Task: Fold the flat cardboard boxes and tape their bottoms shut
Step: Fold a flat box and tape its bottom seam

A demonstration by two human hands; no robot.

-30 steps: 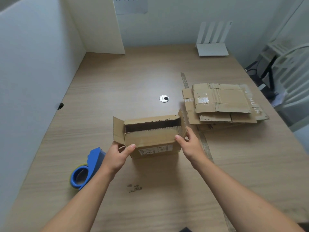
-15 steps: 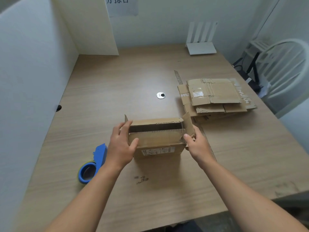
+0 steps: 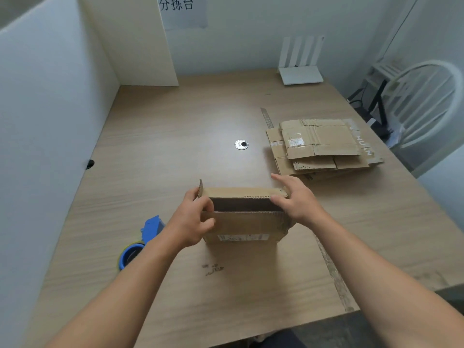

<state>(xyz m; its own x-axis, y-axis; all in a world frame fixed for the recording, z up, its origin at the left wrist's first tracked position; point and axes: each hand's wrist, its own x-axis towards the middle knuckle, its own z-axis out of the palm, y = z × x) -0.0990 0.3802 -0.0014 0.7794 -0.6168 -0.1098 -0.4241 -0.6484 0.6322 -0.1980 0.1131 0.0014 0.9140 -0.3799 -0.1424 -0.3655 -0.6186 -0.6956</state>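
The right hand (image 3: 298, 204) has moved up to grip the far right corner of the box (image 3: 246, 223). White partitions (image 3: 50, 109) enclose a wooden table (image 3: 163, 151). Flat boxes (image 3: 324, 144) lie right; the box stands central, the left hand (image 3: 192, 222) gripping its left end; tape dispenser (image 3: 140, 242) left.

White router (image 3: 300, 74), chair (image 3: 426, 101), desk grommet (image 3: 241, 144)
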